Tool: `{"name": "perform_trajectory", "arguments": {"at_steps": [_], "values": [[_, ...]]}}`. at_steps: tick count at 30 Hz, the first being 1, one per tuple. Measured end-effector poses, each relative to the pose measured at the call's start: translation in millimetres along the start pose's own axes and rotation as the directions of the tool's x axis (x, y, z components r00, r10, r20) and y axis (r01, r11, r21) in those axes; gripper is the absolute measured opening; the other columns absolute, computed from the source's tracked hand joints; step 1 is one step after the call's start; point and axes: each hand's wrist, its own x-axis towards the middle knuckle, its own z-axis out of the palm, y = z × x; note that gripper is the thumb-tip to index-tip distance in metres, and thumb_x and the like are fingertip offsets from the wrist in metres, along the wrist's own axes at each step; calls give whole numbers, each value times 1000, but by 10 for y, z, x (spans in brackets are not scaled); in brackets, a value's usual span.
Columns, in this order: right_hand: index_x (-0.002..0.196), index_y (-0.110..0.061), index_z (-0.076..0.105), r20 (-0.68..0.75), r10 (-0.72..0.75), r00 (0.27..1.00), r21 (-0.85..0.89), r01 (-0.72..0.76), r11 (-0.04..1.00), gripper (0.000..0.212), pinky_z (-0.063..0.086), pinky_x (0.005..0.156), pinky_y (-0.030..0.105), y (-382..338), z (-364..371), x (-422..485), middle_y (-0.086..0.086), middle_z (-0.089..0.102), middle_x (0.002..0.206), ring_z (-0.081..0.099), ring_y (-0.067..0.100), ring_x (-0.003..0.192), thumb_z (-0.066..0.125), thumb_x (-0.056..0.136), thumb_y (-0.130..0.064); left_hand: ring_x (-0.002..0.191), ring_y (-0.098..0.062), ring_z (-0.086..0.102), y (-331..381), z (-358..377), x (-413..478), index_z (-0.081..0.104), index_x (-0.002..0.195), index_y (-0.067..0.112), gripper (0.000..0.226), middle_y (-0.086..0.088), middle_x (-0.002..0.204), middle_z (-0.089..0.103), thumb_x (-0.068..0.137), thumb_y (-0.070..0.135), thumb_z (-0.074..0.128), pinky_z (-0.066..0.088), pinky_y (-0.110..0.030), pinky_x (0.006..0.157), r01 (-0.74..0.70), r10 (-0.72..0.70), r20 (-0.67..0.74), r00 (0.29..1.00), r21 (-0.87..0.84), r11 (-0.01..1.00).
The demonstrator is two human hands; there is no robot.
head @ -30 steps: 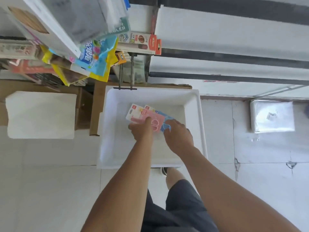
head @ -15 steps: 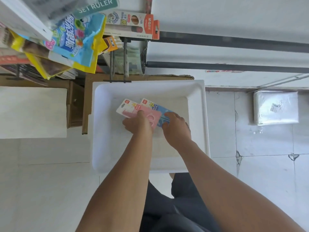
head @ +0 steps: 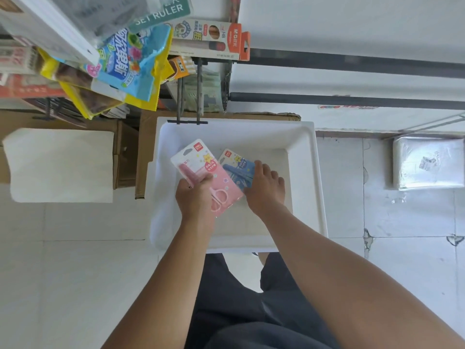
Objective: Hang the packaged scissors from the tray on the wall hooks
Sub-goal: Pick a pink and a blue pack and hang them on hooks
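Note:
A white tray stands on the floor below me. My left hand grips a pink packaged scissors by its lower half, tilted and lifted above the tray bottom. My right hand lies on a blue packaged scissors, fingers closed over its right edge, still low in the tray. An empty double-prong black wall hook juts out just above the tray's far rim. The blue pack's lower part is hidden by my right hand and the pink pack.
Hanging goods crowd the upper left: a blue and yellow snack bag, a ruler set, a pencil box. Cardboard boxes and a white sheet lie left of the tray. A wrapped white package sits on the floor at right.
My left hand has lifted the pink pack up and away from the blue one, so the two packs now sit apart. My right hand has shifted onto the blue pack.

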Motion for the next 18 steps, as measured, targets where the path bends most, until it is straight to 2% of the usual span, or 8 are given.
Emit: {"name": "perform_trajectory", "arguments": {"at_steps": [2, 5, 10, 15, 18], "values": [[151, -13, 25, 21, 14, 1000, -31, -13, 999, 79, 36, 100, 39, 4, -24, 30, 11, 47, 139, 47, 32, 124, 68, 89, -36, 90, -26, 75, 38, -52, -42, 66, 122, 15, 37, -8, 111, 75, 86, 8, 74, 57, -26, 54, -18, 17, 15, 1000, 42, 999], [142, -12, 36, 59, 26, 998, -58, -22, 998, 73, 35, 99, 38, 62, -67, 84, 13, 45, 135, 43, 33, 124, 69, 86, -44, 93, -24, 74, 93, -119, -97, 64, 124, 19, 37, -4, 115, 74, 88, 13, 74, 56, -26, 58, -23, 20, 28, 999, 101, 995], [132, -11, 45, 67, 19, 998, 25, -20, 999, 59, 38, 95, 37, 157, -83, 60, 10, 46, 131, 47, 30, 120, 69, 84, -36, 87, -18, 73, 159, -188, -180, 63, 121, 21, 33, -1, 113, 73, 90, 15, 73, 53, -21, 50, -34, 27, 55, 998, 134, 990], [138, -13, 36, 108, 80, 991, -15, -79, 997, 77, 38, 98, 39, 148, -84, 18, 14, 50, 130, 49, 34, 122, 73, 79, -45, 81, -15, 72, 154, -229, -238, 63, 121, 17, 33, -2, 111, 73, 89, 14, 73, 51, -17, 44, -38, 30, 62, 998, 136, 990], [126, -14, 49, 90, 110, 990, -32, -108, 994, 58, 38, 96, 38, 155, -124, -34, 13, 55, 124, 50, 33, 119, 69, 82, -45, 83, -15, 71, 166, -239, -276, 62, 119, 20, 30, 0, 108, 72, 90, 15, 72, 50, -16, 43, -50, 36, 92, 995, 155, 987]]}}
